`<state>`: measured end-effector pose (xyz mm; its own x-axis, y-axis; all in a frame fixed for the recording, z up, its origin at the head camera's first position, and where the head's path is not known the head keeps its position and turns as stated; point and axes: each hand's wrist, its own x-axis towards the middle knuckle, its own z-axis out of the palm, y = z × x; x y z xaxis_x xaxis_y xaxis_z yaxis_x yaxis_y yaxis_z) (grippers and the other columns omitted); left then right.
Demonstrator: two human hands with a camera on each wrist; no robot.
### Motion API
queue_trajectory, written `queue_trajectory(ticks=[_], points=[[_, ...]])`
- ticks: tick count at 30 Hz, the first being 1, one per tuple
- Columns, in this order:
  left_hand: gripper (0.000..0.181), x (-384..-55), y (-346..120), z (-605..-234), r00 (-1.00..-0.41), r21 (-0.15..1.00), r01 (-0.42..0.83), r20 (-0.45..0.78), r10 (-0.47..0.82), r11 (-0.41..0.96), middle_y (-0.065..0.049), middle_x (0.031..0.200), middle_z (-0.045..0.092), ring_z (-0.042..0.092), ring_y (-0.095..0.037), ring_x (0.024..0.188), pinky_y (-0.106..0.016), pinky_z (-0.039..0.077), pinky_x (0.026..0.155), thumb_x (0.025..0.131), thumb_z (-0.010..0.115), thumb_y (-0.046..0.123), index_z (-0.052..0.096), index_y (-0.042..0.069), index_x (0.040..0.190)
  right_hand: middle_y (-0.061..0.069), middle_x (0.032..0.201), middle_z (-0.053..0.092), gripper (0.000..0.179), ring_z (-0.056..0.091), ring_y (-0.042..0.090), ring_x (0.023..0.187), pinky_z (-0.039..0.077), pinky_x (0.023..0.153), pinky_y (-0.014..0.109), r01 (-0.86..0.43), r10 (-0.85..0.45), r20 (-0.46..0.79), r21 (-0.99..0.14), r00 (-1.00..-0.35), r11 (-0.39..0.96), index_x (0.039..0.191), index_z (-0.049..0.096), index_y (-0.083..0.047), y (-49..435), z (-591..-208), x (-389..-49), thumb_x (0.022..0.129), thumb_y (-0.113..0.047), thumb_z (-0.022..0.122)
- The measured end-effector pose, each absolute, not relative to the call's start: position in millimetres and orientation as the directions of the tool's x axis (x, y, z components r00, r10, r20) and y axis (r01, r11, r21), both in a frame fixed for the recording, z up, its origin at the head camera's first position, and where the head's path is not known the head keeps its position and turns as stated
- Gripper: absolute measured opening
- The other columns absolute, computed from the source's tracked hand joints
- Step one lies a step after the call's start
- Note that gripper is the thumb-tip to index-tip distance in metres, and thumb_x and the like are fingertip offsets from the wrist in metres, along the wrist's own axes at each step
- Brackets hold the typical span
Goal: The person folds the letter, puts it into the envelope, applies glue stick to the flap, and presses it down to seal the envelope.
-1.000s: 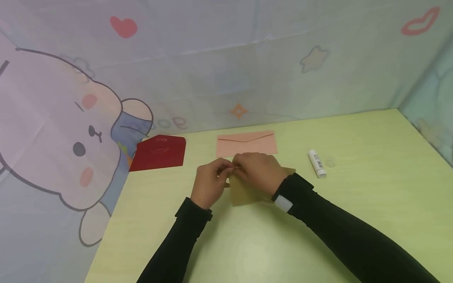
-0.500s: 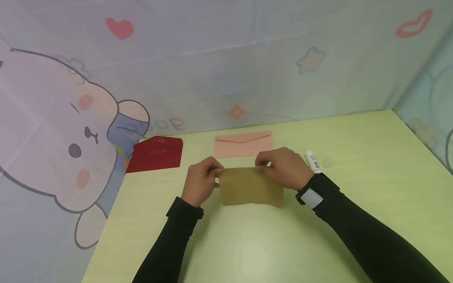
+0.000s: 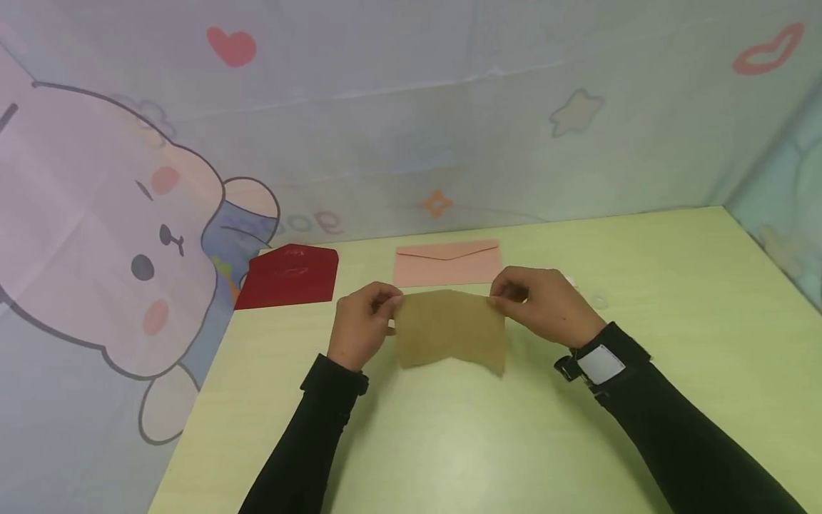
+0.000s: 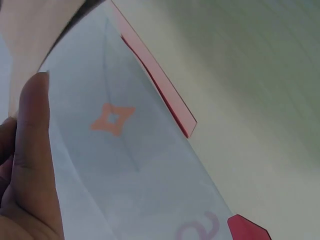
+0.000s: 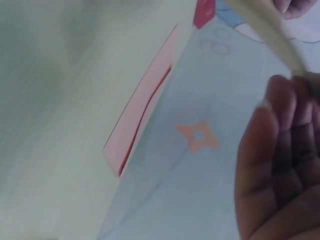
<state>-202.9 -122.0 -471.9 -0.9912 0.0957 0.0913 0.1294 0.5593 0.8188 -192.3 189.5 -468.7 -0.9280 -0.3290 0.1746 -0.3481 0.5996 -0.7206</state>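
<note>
Pinching brown paper (image 3: 449, 328) by its top corners w/ my L hand (image 3: 362, 325) & R hand (image 3: 549, 305), just this side of pink env. (image 3: 447, 267) on table (image 3: 443, 442); red env. (image 3: 290, 277) farther L. Can't see either's contents.

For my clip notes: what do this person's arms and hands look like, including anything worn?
The long black fabric sleeves look plain, ending in a thick black band at each wrist. The right one carries a white rectangular patch, with a small black piece jutting out nearby. The left hand and right hand are ungloved.
</note>
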Motion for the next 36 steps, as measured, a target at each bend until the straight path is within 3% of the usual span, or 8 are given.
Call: queue_trajectory(ticks=[5, 9, 12, 16, 21, 24, 30, 36], points=[[0.015, -199, -114, -472, -0.978, 0.846, 0.179, 0.099, 0.182, 0.502, -0.018, 0.110, 0.085, 0.082, -0.026, 0.089, -0.030, 0.071, 0.070, 0.110, 0.074, 0.009, 0.081, 0.004, 0.122, -0.002, 0.100, 0.080, 0.016, 0.073, 0.010, 0.094, 0.060, 0.083, 0.030, -0.394, -0.443, 0.181, -0.799, -0.878, 0.455, 0.122, 0.078, -0.016, 182, -468, -194, 0.107, -0.020, 0.080], [0.016, -195, -104, -470, -0.960, 0.861, 0.207, 0.088, 0.264, 0.465, -0.016, 0.114, 0.086, 0.084, -0.024, 0.095, -0.029, 0.070, 0.071, 0.111, 0.073, 0.009, 0.081, 0.004, 0.124, -0.004, 0.107, 0.080, 0.032, 0.073, 0.012, 0.102, 0.063, 0.090, 0.035, -0.432, -0.508, 0.196, -0.808, -0.838, 0.400, 0.128, 0.083, -0.014, 174, -470, -196, 0.097, -0.018, 0.092], [0.017, -192, -99, -467, -0.950, 0.880, 0.206, 0.075, 0.303, 0.428, -0.016, 0.118, 0.086, 0.084, -0.027, 0.102, -0.029, 0.071, 0.073, 0.112, 0.072, 0.008, 0.081, 0.004, 0.125, -0.006, 0.103, 0.077, 0.034, 0.070, 0.014, 0.099, 0.060, 0.090, 0.034, -0.527, -0.495, 0.298, -0.735, -0.816, 0.427, 0.121, 0.086, -0.016, 167, -473, -198, 0.089, -0.017, 0.098], [0.019, -188, -95, -464, -0.935, 0.896, 0.217, 0.076, 0.348, 0.387, -0.017, 0.124, 0.085, 0.085, -0.030, 0.109, -0.031, 0.072, 0.075, 0.113, 0.069, 0.006, 0.081, 0.003, 0.127, 0.003, 0.103, 0.067, 0.032, 0.061, 0.021, 0.101, 0.053, 0.090, 0.036, -0.639, -0.439, 0.464, -0.570, -0.769, 0.517, 0.114, 0.085, -0.015, 157, -476, -199, 0.087, -0.017, 0.101], [0.021, -187, -95, -464, -0.912, 0.910, 0.232, 0.081, 0.402, 0.344, -0.017, 0.128, 0.083, 0.084, -0.034, 0.114, -0.034, 0.072, 0.079, 0.116, 0.063, 0.007, 0.079, 0.002, 0.129, 0.002, 0.115, 0.080, 0.021, 0.073, 0.021, 0.108, 0.061, 0.093, 0.041, -0.610, -0.442, 0.421, -0.543, -0.792, 0.577, 0.119, 0.085, -0.014, 150, -475, -200, 0.099, -0.017, 0.090], [0.022, -186, -95, -466, -0.909, 0.901, 0.248, 0.090, 0.406, 0.356, -0.015, 0.126, 0.084, 0.085, -0.033, 0.113, -0.035, 0.073, 0.083, 0.116, 0.064, 0.010, 0.080, 0.005, 0.130, -0.004, 0.107, 0.086, 0.008, 0.079, 0.018, 0.098, 0.064, 0.086, 0.041, -0.584, -0.456, 0.366, -0.544, -0.811, 0.602, 0.112, 0.087, -0.016, 147, -473, -199, 0.106, -0.019, 0.082], [0.010, -184, -93, -468, -0.892, 0.765, 0.418, 0.243, 0.381, 0.490, -0.009, 0.103, 0.086, 0.086, -0.024, 0.090, -0.021, 0.068, 0.080, 0.107, 0.080, 0.016, 0.082, 0.008, 0.113, -0.012, 0.094, 0.081, 0.006, 0.068, 0.006, 0.083, 0.058, 0.076, 0.031, -0.624, -0.517, 0.353, -0.502, -0.780, 0.600, 0.103, 0.085, -0.021, 138, -464, -198, 0.106, -0.019, 0.081], [0.008, -184, -93, -472, -0.878, 0.691, 0.474, 0.324, 0.353, 0.545, -0.010, 0.093, 0.085, 0.083, -0.024, 0.077, -0.020, 0.066, 0.075, 0.104, 0.083, 0.014, 0.081, 0.006, 0.105, -0.015, 0.090, 0.073, 0.015, 0.061, 0.003, 0.081, 0.055, 0.077, 0.029, -0.625, -0.553, 0.313, -0.530, -0.772, 0.573, 0.100, 0.080, -0.022, 144, -466, -195, 0.110, -0.014, 0.073]])
